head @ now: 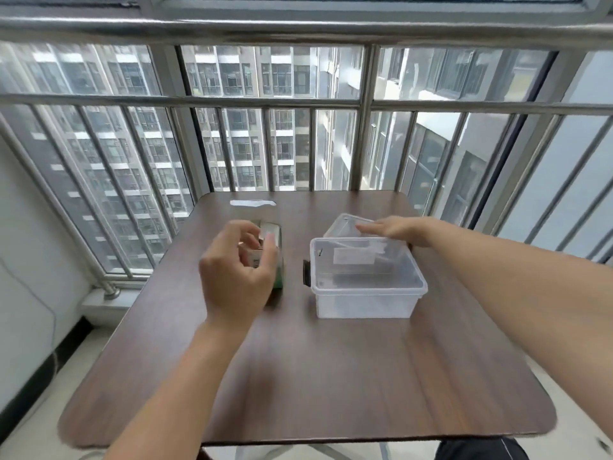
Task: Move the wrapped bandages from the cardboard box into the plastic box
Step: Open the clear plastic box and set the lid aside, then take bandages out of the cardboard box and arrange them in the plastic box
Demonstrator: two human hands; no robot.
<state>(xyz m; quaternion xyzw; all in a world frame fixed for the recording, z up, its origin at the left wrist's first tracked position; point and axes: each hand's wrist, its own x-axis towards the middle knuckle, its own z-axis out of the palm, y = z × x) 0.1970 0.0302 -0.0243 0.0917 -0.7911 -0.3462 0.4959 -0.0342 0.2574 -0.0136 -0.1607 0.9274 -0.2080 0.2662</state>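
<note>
Here the left hand (pixel 237 273) pinches a wrapped bandage (pixel 254 258) just above the cardboard box (pixel 278 260); the plastic box (pixel 366 277) sits rightward, nearer the flat, relaxed right hand (pixel 394 231).

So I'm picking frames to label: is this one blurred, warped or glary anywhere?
Head view: left hand motion-blurred over the cardboard box; wide-angle lens bows the railing; window glare patch on the table far edge; plastic box sharp.
</note>
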